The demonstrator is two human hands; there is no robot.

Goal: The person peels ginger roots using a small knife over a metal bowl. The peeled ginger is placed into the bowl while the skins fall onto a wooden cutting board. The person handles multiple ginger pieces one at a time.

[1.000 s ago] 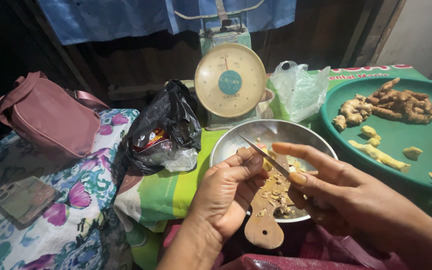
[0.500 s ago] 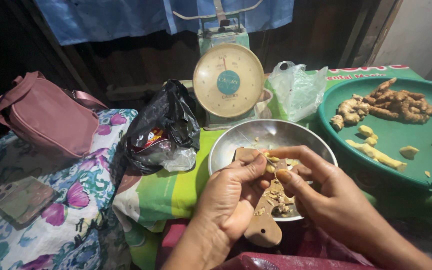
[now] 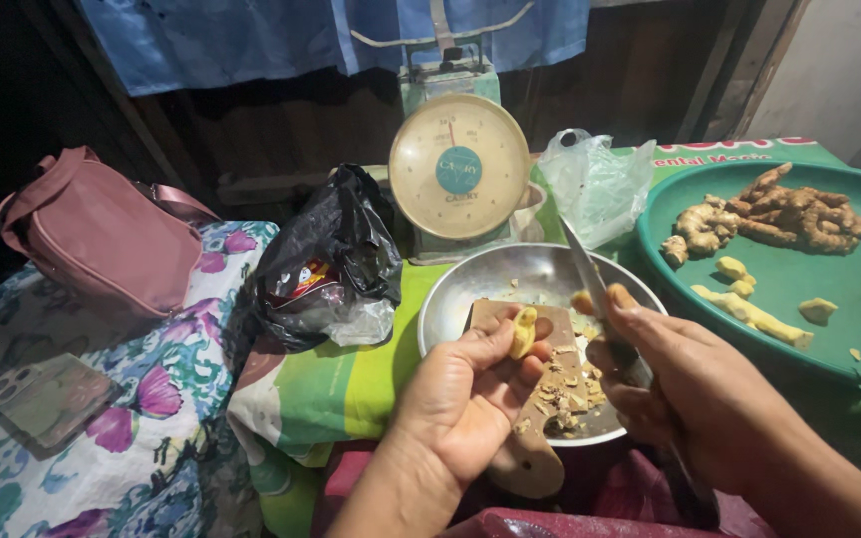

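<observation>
Presently left hand pinches a peeled ginger piece between thumb and fingers, above the wooden board in the steel bowl. Right hand closed around knife. Piece looks small, firm, probably slick; best gripped at its ends.

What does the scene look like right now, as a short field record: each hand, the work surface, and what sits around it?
left hand: pinches a small peeled yellow root piece between thumb and fingers
right hand: grips a steel-bladed knife, blade pointing up and away
work surface: wooden cutting board strewn with peel scraps, resting in a round metal bowl
right side: green round tray with unpeeled roots and peeled pieces
behind: dial weighing scale
left side: black plastic bag, pink handbag
</observation>
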